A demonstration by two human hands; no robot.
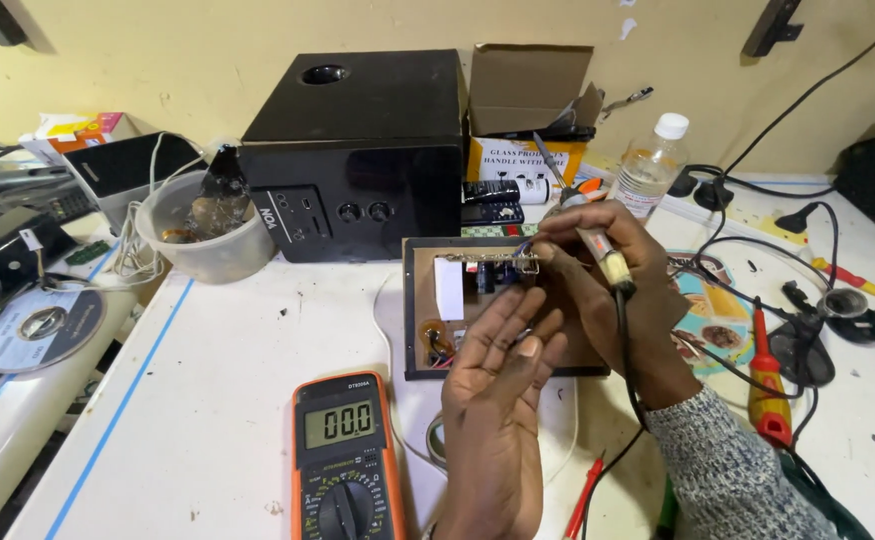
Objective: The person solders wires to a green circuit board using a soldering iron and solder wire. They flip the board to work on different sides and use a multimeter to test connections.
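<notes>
On the white bench [208, 400] in front of me lies a brown board [418, 300] carrying a circuit board with dark components and a white block, just before a black speaker box [358, 150]. My right hand [608, 270] grips a soldering iron [606, 255] like a pen, fingers wrapped tight around its yellowish handle, the tip pointing down-left toward the top edge of the circuit board; its black cord runs back along my wrist and grey sleeve. My left hand [503, 350] hovers over the lower right part of the board with the fingers stretched and loosely spread; whether something thin is pinched between the fingertips I cannot tell.

Near my left wrist sits an orange digital multimeter [348, 455], its screen lit and its dial below. A red probe [585, 495] lies just right of my left forearm. To the right, beside my right arm, rests a red-and-yellow screwdriver [766, 385]. Behind the board stand an open cardboard box [530, 100] and a clear plastic bottle [650, 170] with a white cap. Left of the speaker box is a translucent plastic tub [208, 235], and a disc [40, 328] lies at the far left.
</notes>
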